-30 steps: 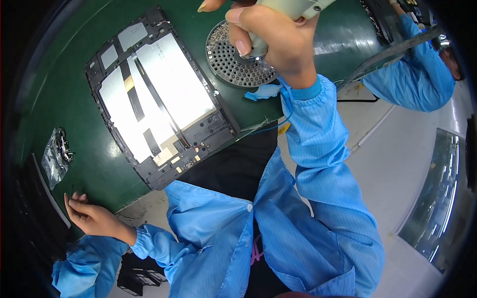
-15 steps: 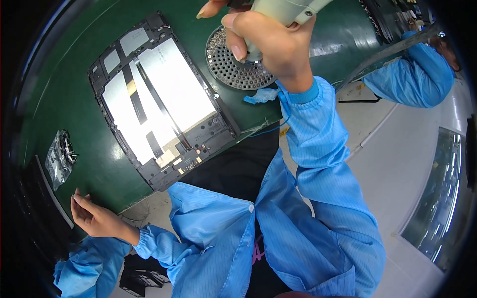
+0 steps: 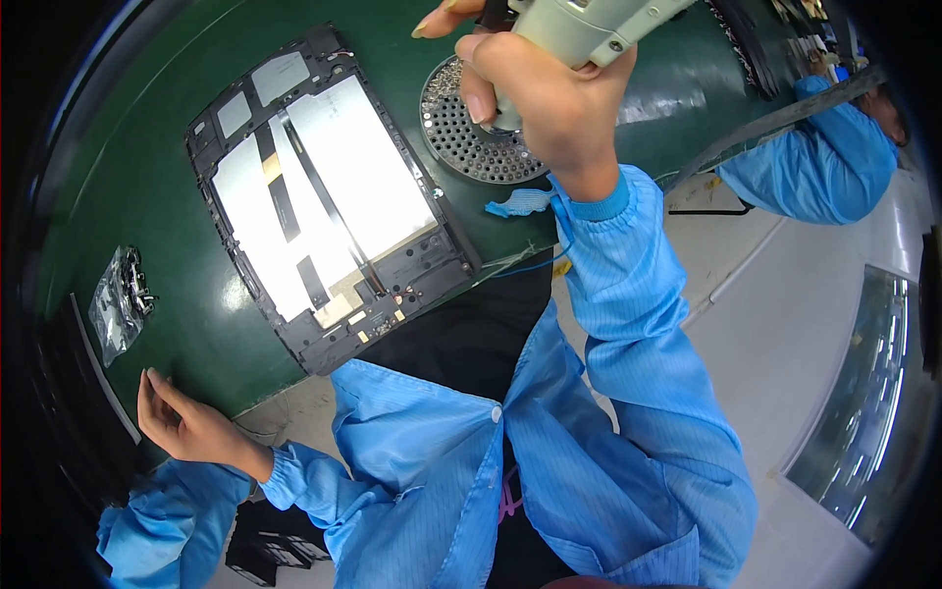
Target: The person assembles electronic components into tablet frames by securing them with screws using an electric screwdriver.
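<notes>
1. the right hand (image 3: 549,103) is gripping a pale grey electric screwdriver (image 3: 589,25), fingers wrapped around its body, holding it over a round perforated metal tray (image 3: 461,137) with small screws along its far rim.
2. the left hand (image 3: 182,422) is grasping nothing; it is resting loosely curled at the near left edge of the green table (image 3: 118,167), well apart from the work.
3. the opened tablet chassis (image 3: 329,196) is lying flat on the table, between the two hands, just beside the tray, its black frame and white inner panels facing up.
4. risk, as judged: the chassis is sitting unheld, so it could be shifting under tool pressure, causing a slipped bit or a scratched panel. a screw could be dropping off the tip while crossing from tray to frame.
5. count: one screwdriver, one tray, one chassis, one clear plastic bag of small parts (image 3: 120,302) at far left, one scrap of blue cloth (image 3: 520,201) near the tray. the screws are too small to count.
6. another person's blue sleeve (image 3: 814,162) is showing at upper right.
</notes>
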### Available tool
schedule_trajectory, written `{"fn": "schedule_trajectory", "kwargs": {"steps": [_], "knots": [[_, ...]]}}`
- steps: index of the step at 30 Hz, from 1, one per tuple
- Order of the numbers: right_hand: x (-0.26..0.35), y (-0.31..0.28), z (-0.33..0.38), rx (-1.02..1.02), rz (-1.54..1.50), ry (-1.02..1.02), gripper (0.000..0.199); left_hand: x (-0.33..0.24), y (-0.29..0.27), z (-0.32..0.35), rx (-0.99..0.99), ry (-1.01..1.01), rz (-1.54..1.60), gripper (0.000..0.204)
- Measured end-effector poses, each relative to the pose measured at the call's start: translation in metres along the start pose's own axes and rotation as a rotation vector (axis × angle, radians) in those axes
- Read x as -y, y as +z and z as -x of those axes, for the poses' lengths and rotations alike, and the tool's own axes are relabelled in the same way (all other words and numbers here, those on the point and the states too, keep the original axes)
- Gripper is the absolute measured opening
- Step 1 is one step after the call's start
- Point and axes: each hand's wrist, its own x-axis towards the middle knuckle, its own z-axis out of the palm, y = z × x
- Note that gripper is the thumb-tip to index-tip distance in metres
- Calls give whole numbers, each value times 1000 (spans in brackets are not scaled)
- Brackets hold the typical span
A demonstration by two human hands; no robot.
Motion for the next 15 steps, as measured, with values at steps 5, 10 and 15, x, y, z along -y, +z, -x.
{"fn": "schedule_trajectory", "kwargs": {"steps": [5,10,15], "knots": [[10,-7,4,88,45,334,24,-10,0,-1,-17,-9,-23,22],[19,5,1,47,-84,346,32,-29,-3,-1,-11,-147,174,21],[21,-1,-11,186,86,111,18,-82,15,-46,448,-1,315,19]]}}
